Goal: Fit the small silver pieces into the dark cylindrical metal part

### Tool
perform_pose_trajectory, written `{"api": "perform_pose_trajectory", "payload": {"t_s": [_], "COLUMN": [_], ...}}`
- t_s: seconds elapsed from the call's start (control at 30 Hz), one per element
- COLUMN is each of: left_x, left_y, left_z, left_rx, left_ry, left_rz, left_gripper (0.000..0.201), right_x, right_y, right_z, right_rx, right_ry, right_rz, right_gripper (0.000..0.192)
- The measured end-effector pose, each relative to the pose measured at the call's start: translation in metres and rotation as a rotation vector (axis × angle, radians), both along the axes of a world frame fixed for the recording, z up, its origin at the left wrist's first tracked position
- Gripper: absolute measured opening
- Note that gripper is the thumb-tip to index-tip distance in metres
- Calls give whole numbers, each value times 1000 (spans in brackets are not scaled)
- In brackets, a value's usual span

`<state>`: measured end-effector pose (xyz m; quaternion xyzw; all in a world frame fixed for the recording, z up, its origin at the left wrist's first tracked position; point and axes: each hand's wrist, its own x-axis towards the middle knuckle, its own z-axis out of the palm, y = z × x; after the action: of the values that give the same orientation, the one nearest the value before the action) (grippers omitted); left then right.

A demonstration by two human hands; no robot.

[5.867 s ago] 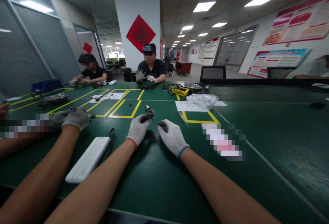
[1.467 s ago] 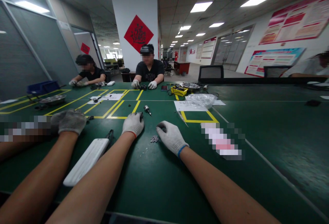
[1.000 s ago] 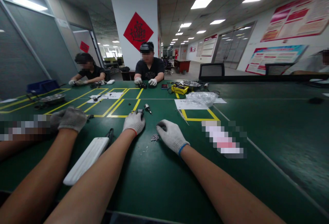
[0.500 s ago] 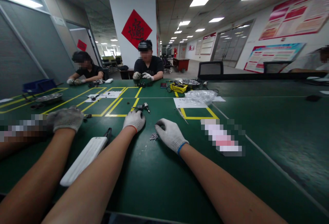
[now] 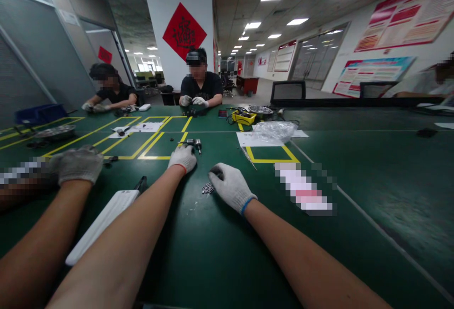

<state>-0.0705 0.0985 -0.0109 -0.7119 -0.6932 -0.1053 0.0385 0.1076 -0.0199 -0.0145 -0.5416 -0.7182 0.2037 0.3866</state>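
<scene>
My left hand (image 5: 182,159), in a white knit glove with a red cuff, is closed at the near side of a cylindrical metal part (image 5: 193,144). This part has a thin dark rod to its left and a narrow tip pointing towards me. The back of the glove hides most of the grip. To the right, my right hand (image 5: 232,186), gloved with a blue cuff, rests on the table with thumb and fingers curled together. Whatever they pinch is hidden. Just left of those fingertips lies a small cluster of metal rings (image 5: 207,188).
A co-worker's grey-gloved hand (image 5: 80,164) is close on my left, beside small dark parts (image 5: 111,160). A long white case (image 5: 104,224) lies by my left forearm. Tweezers (image 5: 249,158), plastic wrap (image 5: 275,132) and a yellow tray (image 5: 244,119) are further off. Two people sit opposite.
The view has shifted slightly. The metal part appears turned a little, its tip pointing more directly towards me. My right hand stays beside the rings, fingers still curled.
</scene>
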Motion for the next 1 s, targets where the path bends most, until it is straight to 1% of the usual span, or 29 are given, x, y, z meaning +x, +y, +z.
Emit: {"api": "perform_pose_trajectory", "payload": {"t_s": [0.17,0.3,0.47,0.67,0.87,1.0], "left_x": [-1,-2,-3,4,10,15], "left_y": [29,40,32,20,21,24], "left_z": [4,7,8,9,9,9], "left_rx": [-30,-50,5,71,27,-21], "left_ry": [-7,-16,-32,-108,-172,-190], "left_rz": [-18,-19,5,1,21,82], "left_gripper": [50,47,46,51,58,70], "right_x": [0,-1,-2,-2,-2,-2], "right_y": [-3,-4,-3,-1,0,2], "right_z": [1,2,2,0,-1,-3], "right_rx": [-1,3,15,11,11,30], "right_ry": [16,22,25,28,1,-14], "right_rz": [14,11,13,9,-1,0], "right_gripper": [13,13,13,12,12,13]}}
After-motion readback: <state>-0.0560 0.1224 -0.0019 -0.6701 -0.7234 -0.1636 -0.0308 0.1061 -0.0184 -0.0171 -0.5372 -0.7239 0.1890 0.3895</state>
